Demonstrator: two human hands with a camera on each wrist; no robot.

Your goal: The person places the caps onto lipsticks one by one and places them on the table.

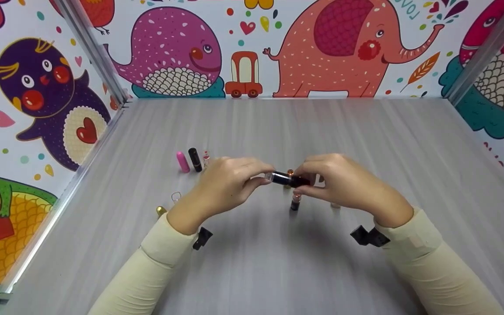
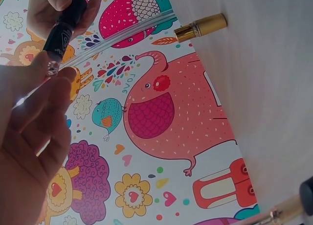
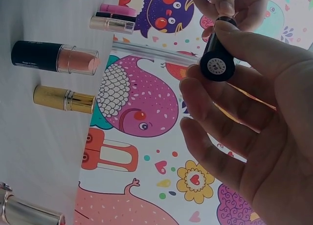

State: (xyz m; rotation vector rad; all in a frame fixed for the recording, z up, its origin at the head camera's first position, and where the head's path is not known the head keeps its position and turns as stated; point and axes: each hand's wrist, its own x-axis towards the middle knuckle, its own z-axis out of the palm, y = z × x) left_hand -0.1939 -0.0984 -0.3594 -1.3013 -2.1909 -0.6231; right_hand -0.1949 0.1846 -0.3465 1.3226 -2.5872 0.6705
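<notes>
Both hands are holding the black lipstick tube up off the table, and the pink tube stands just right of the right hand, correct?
Not quite. The pink tube stands left of the left hand, as the head view shows. Both that hand and the right hand do hold the black lipstick tube above the table.

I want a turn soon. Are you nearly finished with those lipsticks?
Hard to say. Both hands, left hand and right hand, grip one black lipstick by its ends. The pink tube and black tube stand capped; gold one and others wait untouched.

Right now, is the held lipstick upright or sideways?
Sideways: the black lipstick lies level above the table, left hand and right hand pinching its ends.
</notes>
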